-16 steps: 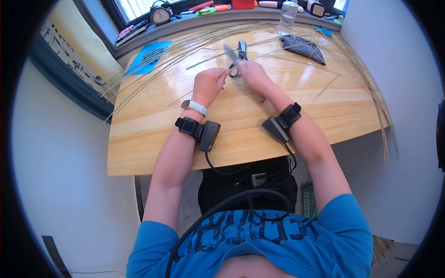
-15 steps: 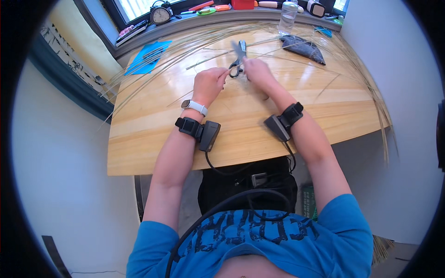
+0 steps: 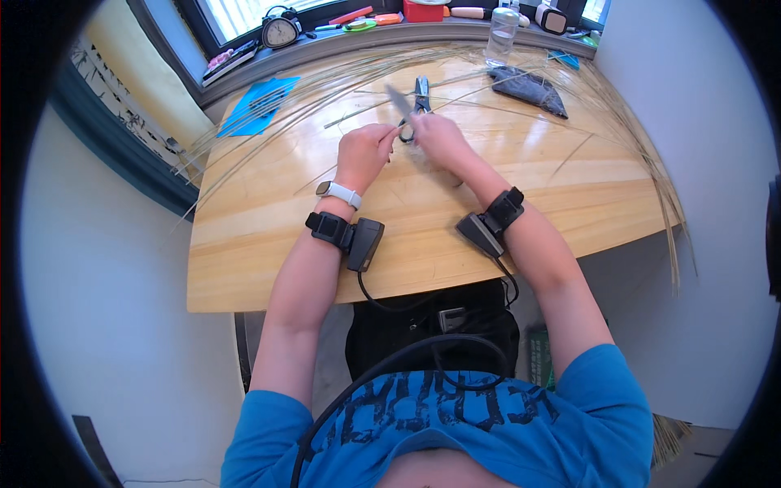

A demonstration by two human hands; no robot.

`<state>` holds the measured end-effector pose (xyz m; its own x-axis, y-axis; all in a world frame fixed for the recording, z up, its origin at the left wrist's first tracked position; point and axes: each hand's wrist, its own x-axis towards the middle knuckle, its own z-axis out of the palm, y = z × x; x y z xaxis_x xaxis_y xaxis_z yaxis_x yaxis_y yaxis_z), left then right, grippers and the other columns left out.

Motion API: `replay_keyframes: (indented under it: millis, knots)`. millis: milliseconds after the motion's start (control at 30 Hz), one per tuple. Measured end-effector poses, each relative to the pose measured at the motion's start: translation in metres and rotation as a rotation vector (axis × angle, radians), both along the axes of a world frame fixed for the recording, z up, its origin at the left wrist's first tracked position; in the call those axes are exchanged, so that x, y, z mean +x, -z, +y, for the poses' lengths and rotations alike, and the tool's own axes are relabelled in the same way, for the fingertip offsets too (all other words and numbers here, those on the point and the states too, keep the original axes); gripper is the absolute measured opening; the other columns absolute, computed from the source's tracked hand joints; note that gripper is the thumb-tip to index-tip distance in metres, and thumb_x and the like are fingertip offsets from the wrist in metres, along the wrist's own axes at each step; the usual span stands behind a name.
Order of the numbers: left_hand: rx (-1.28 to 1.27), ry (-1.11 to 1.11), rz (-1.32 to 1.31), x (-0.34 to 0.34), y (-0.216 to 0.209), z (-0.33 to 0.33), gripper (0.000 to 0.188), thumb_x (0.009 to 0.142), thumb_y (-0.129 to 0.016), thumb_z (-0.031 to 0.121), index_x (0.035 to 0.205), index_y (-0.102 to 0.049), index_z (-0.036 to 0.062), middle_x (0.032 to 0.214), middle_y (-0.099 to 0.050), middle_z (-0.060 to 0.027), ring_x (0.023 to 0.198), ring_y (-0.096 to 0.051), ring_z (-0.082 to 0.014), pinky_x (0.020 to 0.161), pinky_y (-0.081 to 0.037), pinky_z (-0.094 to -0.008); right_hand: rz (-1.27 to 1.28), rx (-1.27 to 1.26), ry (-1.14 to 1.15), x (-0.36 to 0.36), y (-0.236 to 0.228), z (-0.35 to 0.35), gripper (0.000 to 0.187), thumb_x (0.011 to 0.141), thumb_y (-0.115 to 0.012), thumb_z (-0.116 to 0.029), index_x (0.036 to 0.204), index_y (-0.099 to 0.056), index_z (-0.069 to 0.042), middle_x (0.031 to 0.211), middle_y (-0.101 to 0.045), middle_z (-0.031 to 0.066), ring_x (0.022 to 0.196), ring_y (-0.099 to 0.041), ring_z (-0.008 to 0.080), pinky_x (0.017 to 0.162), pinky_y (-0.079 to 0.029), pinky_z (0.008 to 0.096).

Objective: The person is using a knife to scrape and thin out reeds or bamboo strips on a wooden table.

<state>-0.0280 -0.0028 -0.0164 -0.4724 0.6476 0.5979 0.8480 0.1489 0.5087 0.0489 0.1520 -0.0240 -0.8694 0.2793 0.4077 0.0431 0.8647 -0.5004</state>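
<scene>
My left hand (image 3: 363,156) is closed in a pinch above the middle of the table, its fingertips on what looks like the end of a thin straw stalk, mostly hidden. Close beside it, my right hand (image 3: 443,140) wraps around a knife whose grey blade (image 3: 399,99), blurred by motion, slants up to the left. Just beyond and partly behind that hand lie scissors (image 3: 421,96), one dark finger loop showing between my hands. Long straw stalks (image 3: 342,77) spread across the far side of the table.
Blue sheets (image 3: 259,106) lie at the far left, and a dark plastic packet (image 3: 529,91) at the far right by a clear bottle (image 3: 500,38). More stalks hang over the table's right edge (image 3: 674,220). An alarm clock (image 3: 281,31) stands on the windowsill.
My right hand has moved left and slightly toward me, and the blade now leans further left. The left hand has barely shifted; more of the scissors shows.
</scene>
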Motion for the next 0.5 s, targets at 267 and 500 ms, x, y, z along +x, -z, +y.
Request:
replay_keyframes:
  millis: [267,500]
  knots:
    - [0.043,0.035,-0.191,0.003,-0.005,0.003,0.019,0.089,-0.060,0.017,0.092,-0.070,0.0000,0.064,-0.065,-0.0082,0.049,-0.058,-0.0115,0.047,-0.045,-0.0245,0.018,-0.174,0.247,-0.002,0.009,0.057,0.055,0.096,-0.036,-0.041,0.070,-0.061,0.000,0.059,-0.058,0.0122,0.053,-0.056,0.0247,0.058,-0.047,0.0378]
    - [0.036,0.020,-0.235,0.000,0.001,-0.001,0.019,0.089,-0.060,0.018,0.091,-0.070,0.0012,0.062,-0.063,-0.0064,0.048,-0.057,-0.0113,0.046,-0.045,-0.0245,-0.118,-0.255,0.124,0.007,-0.015,0.019,0.048,0.096,-0.034,-0.031,0.075,-0.062,0.003,0.074,-0.062,0.0225,0.075,-0.060,0.0412,0.070,-0.047,0.0487]
